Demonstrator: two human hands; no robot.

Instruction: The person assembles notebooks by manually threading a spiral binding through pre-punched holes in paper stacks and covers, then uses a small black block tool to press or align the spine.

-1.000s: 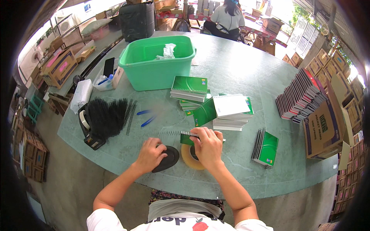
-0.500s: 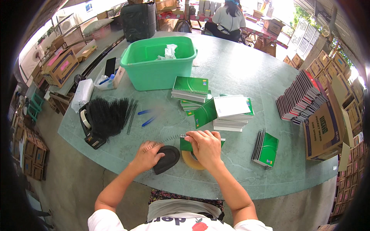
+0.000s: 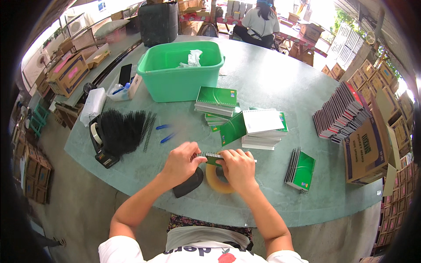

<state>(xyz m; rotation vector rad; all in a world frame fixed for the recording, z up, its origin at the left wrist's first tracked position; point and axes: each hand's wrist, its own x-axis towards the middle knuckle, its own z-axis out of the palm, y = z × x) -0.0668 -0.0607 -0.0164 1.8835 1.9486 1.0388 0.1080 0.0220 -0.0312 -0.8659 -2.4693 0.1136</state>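
Notebook (image 3: 212, 161), green, near centre by tape roll (image 3: 212, 183); right hand (image 3: 237, 166) grips its right end; left hand (image 3: 182, 161) pinches wire coil (image 3: 203, 154) at left; probably light, stiff-covered, coil springy; best held by bound edge.

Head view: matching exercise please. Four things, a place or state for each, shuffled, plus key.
Things
1. small green notebook
2. green tub
3. pile of black wire coils
4. open brown box

Places and states
A. has crumpled white material inside
B. near the right edge of the table
C. between the left hand and the right hand
D. right beside the black tape dispenser

Pairs
1-C, 2-A, 3-D, 4-B
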